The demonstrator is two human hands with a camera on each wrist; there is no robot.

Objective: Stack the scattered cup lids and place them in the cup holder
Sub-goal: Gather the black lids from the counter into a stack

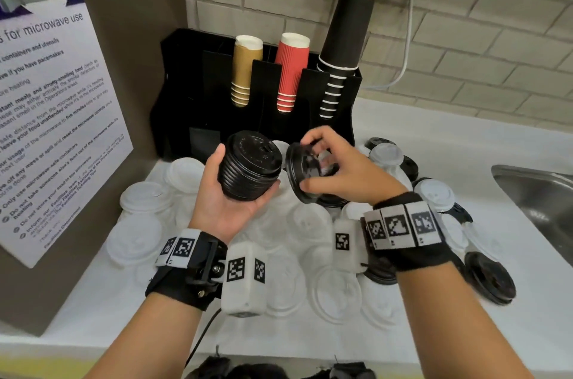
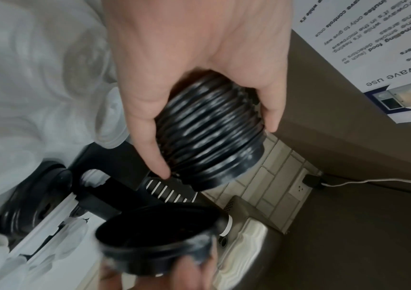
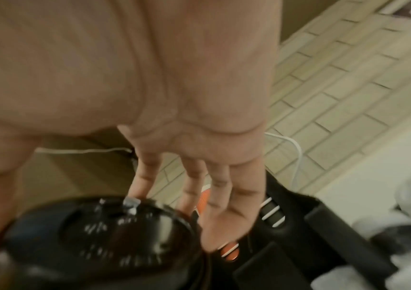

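My left hand point(image 1: 246, 169) grips a tall stack of black lids point(image 1: 251, 158) from below, thumb on the left and fingers wrapped under it; the left wrist view shows the ribbed stack point(image 2: 207, 133) up close. Just to its right, my right hand point(image 1: 307, 164) pinches a single black lid point(image 1: 296, 173) by the rim, tilted on edge with a small gap to the stack. In the right wrist view that lid point(image 3: 115, 231) sits under my fingers point(image 3: 224, 215). The black cup holder point(image 1: 186, 83) stands behind against the wall.
White lids point(image 1: 139, 239) lie scattered over the counter beneath both hands, with loose black lids point(image 1: 490, 279) to the right. The holder carries gold point(image 1: 245, 68), red point(image 1: 291, 68) and black cups point(image 1: 344, 37). A steel sink point(image 1: 542, 192) is far right, a microwave notice point(image 1: 46, 99) left.
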